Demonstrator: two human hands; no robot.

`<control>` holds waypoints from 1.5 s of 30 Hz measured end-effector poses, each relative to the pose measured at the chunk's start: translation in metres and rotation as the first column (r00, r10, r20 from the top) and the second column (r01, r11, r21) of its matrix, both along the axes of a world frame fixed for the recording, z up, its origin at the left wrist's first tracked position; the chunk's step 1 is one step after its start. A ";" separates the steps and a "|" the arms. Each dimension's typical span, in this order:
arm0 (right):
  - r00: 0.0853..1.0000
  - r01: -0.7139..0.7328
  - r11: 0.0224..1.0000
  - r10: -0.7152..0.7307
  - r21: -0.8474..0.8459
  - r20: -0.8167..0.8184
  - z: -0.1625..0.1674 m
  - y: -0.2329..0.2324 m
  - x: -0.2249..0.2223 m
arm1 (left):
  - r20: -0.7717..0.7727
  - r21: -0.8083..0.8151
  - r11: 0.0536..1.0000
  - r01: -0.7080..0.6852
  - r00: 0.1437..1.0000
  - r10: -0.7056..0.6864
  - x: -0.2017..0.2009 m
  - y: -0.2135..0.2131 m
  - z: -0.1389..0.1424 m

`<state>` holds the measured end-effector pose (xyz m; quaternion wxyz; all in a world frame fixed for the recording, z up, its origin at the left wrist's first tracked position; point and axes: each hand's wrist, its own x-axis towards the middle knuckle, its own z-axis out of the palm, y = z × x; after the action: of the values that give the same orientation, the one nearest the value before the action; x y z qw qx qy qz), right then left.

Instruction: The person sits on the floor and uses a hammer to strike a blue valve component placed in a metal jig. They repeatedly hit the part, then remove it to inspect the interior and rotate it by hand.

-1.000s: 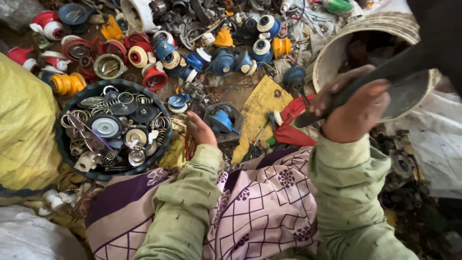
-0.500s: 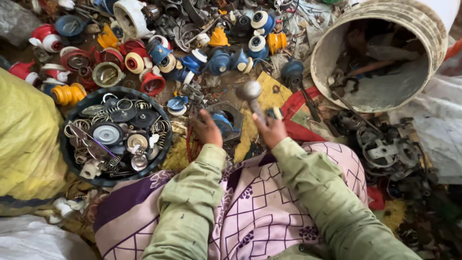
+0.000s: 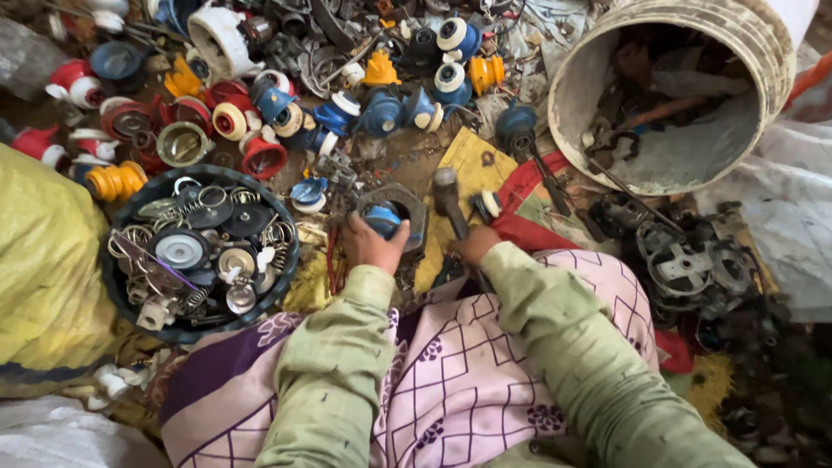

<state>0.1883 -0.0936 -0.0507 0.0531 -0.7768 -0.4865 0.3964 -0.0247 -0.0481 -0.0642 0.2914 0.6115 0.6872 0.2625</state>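
At frame centre a blue part [image 3: 382, 218] is pinned by the left hand [image 3: 371, 245], fingers closed over it, inside a grey metal ring [image 3: 400, 208]; a hammer [image 3: 449, 198] is gripped tightly in the right hand [image 3: 475, 244]. Fingers could be struck if the blow is misaimed

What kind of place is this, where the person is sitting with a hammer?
Probably a scrap-sorting or salvage spot, worked on the ground. The right hand grips a hammer, a dark basin holds springs and metal discs, and loose coloured plastic parts lie beside a battered bucket.
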 end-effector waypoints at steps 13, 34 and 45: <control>0.890 0.316 0.793 -0.058 0.520 -0.453 0.055 -0.005 0.002 | 0.976 -0.012 0.925 0.379 0.206 -0.072 -0.019 0.000 0.059; 0.947 -0.177 0.677 0.316 0.714 -0.065 0.108 -0.020 -0.044 | 0.920 0.136 0.955 0.263 0.324 -0.221 -0.019 -0.010 0.070; 0.909 -0.054 0.703 0.329 0.709 -0.257 0.080 -0.017 -0.044 | 0.786 0.282 0.911 0.302 0.472 -0.399 -0.022 -0.012 0.080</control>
<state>0.1441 -0.1109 0.0290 0.3840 -0.5574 -0.6589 0.3281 -0.0466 -0.0605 0.0154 0.5955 0.5556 0.3124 0.4889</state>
